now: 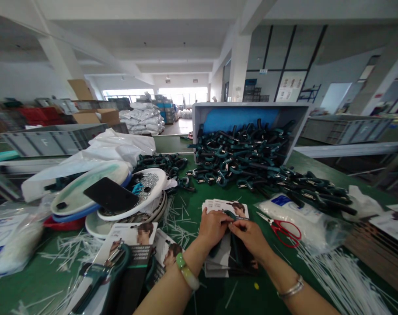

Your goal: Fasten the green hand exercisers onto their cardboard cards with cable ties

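A dark green hand grip strengthener lies on a stack of printed cards in front of me. My left hand is closed on its upper part from the left. My right hand pinches at the same upper end, its fingertips meeting those of the left. Whether a thin tie is between the fingertips is hidden. To the left, another grip strengthener rests on its own printed card, beside one more card partly behind my left forearm.
A grey crate lies tipped, spilling many grip strengtheners. Red-handled scissors and a plastic bag lie right, near loose white ties. Left are stacked round trays, a black phone and a bag of ties.
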Demonstrator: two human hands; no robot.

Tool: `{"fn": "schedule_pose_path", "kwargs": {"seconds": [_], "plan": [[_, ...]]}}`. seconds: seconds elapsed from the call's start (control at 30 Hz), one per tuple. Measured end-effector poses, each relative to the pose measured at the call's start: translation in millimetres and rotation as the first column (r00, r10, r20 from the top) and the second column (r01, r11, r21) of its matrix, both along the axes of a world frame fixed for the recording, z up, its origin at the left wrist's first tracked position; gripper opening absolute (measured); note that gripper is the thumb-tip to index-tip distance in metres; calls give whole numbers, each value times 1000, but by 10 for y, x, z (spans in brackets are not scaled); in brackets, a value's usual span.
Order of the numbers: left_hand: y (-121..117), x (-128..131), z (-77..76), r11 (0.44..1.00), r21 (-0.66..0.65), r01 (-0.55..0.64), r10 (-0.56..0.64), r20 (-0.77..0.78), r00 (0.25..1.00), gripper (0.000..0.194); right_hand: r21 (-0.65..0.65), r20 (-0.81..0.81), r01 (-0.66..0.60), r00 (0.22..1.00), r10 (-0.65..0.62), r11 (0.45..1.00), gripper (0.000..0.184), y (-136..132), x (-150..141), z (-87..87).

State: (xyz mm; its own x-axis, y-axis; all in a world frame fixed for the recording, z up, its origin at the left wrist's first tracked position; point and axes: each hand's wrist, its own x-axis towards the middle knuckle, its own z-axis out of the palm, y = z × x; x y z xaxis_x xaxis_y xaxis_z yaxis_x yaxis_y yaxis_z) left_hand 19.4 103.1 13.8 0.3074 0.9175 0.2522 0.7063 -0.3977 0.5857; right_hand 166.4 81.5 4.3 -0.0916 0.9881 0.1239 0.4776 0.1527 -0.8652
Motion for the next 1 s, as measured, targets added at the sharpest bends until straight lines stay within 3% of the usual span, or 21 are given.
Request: {"fn": "schedule_pose_path", "kwargs": {"seconds": [0.27, 0.57, 0.7, 0.9, 1.0], "plan": [[-7, 8, 15, 1000, -2, -10, 10, -7, 1000, 20, 108, -13, -9, 1000, 11, 994, 30, -79, -4, -36], [-16, 14, -1, 1000, 0, 6, -6, -25, 1000, 26, 31, -36, -2, 999, 3, 1000, 31, -32, -11, -47], [14, -17, -38, 999, -15, 28, -27, 32, 999, 27, 5, -28, 5, 1000, -5, 1000, 29, 13, -7, -47], [-4, -149, -22, 964, -42, 262, -240, 288, 927, 28, 6, -34, 21, 999, -20, 1000, 24, 86, -5, -47], [-14, -132, -26, 978, 2, 209, -201, 273, 941, 15, 40, -29, 41, 999, -40, 998, 19, 73, -22, -49]]}}
